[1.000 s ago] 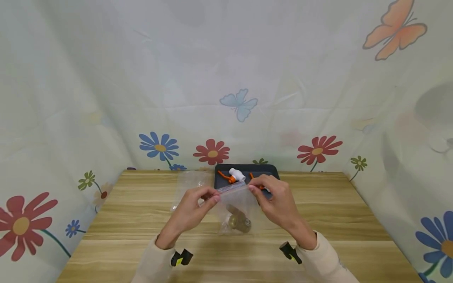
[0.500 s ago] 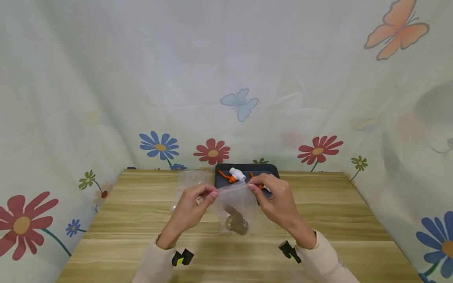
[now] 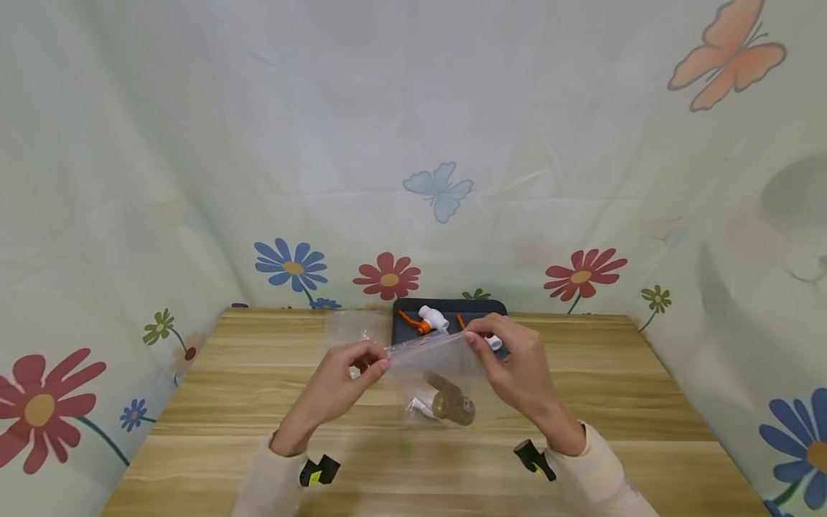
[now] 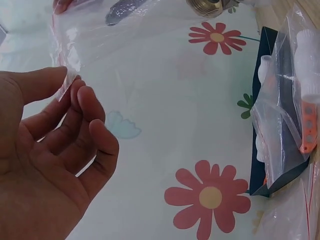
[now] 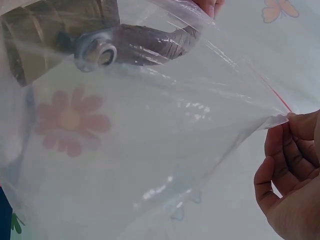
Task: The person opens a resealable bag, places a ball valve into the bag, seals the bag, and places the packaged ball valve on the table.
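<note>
With fingers (image 4: 90, 102) of the left hand (image 3: 336, 380) pinching one end of the upper edge of a clear bag (image 3: 434, 363), and with those of the right hand (image 3: 520, 366) pinching the other; thumb against fingertip on both, spare fingers loosely bent. Drawn taut between them, hanging on the near side of the black tray (image 3: 452, 304), overlapping its front in the head view. Hard to tell about contact with the desk (image 3: 607, 373). Holding, low inside, a brass valve (image 3: 455, 408), with its lever (image 3: 442, 383) aimed up toward the tray's left end, long axis slanting; through cloudy film, body axis unclear. In front of the tray, showing a second bag (image 4: 277, 112) around a white valve (image 4: 307, 65). In the tray, showing a white fitting (image 3: 434, 318) with orange handle. Beside the tray's left wall, showing flat clear packaging (image 3: 355, 327). Close behind the tray, meeting the desk's far edge and flowered cloth (image 3: 446, 248). To the tray's left and right, running out as wood grain to the side edges, with wide room around both wrists.
</note>
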A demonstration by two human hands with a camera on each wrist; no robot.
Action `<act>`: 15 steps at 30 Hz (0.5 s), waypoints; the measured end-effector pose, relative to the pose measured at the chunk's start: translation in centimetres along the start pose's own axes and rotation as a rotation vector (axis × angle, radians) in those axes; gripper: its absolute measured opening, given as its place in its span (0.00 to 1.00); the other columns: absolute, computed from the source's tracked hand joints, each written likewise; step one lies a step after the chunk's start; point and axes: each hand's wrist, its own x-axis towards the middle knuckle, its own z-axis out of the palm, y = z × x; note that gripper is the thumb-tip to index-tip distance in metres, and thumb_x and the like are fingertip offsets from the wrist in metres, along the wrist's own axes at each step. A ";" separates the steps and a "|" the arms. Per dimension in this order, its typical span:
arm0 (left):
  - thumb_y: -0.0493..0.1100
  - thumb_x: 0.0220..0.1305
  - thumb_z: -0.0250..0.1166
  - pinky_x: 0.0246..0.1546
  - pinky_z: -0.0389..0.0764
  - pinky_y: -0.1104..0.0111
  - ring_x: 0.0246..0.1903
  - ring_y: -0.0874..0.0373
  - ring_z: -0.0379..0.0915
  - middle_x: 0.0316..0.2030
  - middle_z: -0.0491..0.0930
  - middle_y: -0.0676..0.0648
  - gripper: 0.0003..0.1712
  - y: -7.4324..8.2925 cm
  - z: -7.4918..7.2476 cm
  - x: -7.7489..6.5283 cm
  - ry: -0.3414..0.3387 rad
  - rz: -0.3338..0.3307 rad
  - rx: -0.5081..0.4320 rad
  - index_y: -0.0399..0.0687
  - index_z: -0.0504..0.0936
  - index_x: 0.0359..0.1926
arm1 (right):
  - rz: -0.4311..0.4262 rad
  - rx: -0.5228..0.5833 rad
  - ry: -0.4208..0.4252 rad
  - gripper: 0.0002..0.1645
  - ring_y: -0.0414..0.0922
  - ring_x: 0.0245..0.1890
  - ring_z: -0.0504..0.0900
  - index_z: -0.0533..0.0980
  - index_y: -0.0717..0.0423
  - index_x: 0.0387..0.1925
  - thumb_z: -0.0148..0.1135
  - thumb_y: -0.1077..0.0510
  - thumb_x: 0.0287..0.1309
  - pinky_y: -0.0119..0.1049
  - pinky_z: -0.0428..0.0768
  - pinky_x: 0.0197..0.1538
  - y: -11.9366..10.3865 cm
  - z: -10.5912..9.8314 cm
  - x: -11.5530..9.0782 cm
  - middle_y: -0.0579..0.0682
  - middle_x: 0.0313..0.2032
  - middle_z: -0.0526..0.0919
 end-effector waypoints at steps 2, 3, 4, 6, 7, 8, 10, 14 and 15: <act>0.47 0.68 0.63 0.28 0.75 0.72 0.29 0.62 0.74 0.30 0.80 0.54 0.07 -0.1 -0.1 -0.1 -0.019 -0.015 -0.004 0.50 0.83 0.41 | 0.000 -0.003 0.005 0.09 0.38 0.29 0.79 0.82 0.56 0.33 0.69 0.70 0.51 0.23 0.76 0.36 0.1 0.0 -0.1 0.49 0.29 0.85; 0.47 0.68 0.63 0.29 0.75 0.72 0.30 0.63 0.74 0.30 0.80 0.53 0.08 -0.2 -0.2 -0.2 -0.026 -0.021 -0.007 0.50 0.83 0.41 | -0.001 -0.004 0.007 0.10 0.38 0.29 0.79 0.82 0.55 0.33 0.69 0.71 0.51 0.22 0.76 0.36 0.1 0.0 -0.1 0.48 0.29 0.85; 0.47 0.68 0.63 0.29 0.76 0.73 0.30 0.63 0.74 0.31 0.81 0.52 0.08 -0.3 -0.2 -0.3 -0.031 -0.024 -0.013 0.49 0.83 0.42 | 0.001 -0.005 0.007 0.10 0.38 0.29 0.79 0.82 0.55 0.32 0.69 0.71 0.51 0.22 0.76 0.36 0.1 0.0 -0.1 0.48 0.29 0.85; 0.46 0.68 0.63 0.30 0.77 0.72 0.30 0.63 0.75 0.32 0.83 0.50 0.08 -0.4 -0.2 -0.4 -0.027 -0.028 -0.024 0.49 0.84 0.42 | 0.007 -0.004 0.007 0.09 0.37 0.29 0.78 0.82 0.55 0.32 0.69 0.71 0.52 0.21 0.75 0.36 0.1 0.0 -0.2 0.47 0.29 0.85; 0.46 0.68 0.63 0.32 0.78 0.72 0.30 0.63 0.76 0.32 0.83 0.50 0.07 -0.5 -0.2 -0.4 -0.021 -0.025 -0.032 0.49 0.84 0.42 | 0.015 0.000 0.005 0.07 0.37 0.29 0.78 0.82 0.55 0.32 0.68 0.69 0.53 0.21 0.75 0.37 0.1 0.0 -0.2 0.47 0.29 0.84; 0.45 0.68 0.63 0.33 0.79 0.71 0.31 0.63 0.76 0.32 0.83 0.50 0.07 -0.6 -0.2 -0.4 -0.013 -0.017 -0.038 0.50 0.84 0.42 | 0.019 0.002 0.004 0.05 0.37 0.30 0.78 0.82 0.56 0.32 0.68 0.68 0.55 0.21 0.75 0.37 0.1 -0.1 -0.2 0.47 0.29 0.84; 0.45 0.68 0.62 0.35 0.80 0.70 0.31 0.64 0.77 0.32 0.84 0.49 0.06 -0.8 -0.2 -0.4 0.010 0.005 -0.045 0.50 0.84 0.41 | 0.019 0.009 0.007 0.01 0.37 0.30 0.78 0.82 0.56 0.33 0.67 0.64 0.58 0.20 0.75 0.38 0.2 -0.1 -0.3 0.48 0.30 0.84; 0.45 0.68 0.63 0.34 0.80 0.71 0.30 0.64 0.74 0.31 0.83 0.49 0.05 -1.1 -0.2 -0.5 0.066 0.056 -0.023 0.52 0.84 0.39 | 0.007 0.014 0.021 0.04 0.37 0.30 0.78 0.82 0.57 0.33 0.65 0.60 0.61 0.21 0.75 0.38 0.3 0.0 -0.4 0.48 0.30 0.84; 0.45 0.67 0.63 0.34 0.79 0.72 0.30 0.63 0.74 0.31 0.83 0.48 0.05 -1.1 -0.2 -0.6 0.079 0.064 -0.017 0.53 0.84 0.39 | 0.003 0.015 0.024 0.04 0.37 0.30 0.78 0.82 0.57 0.33 0.65 0.60 0.61 0.21 0.75 0.38 0.3 0.1 -0.4 0.48 0.30 0.84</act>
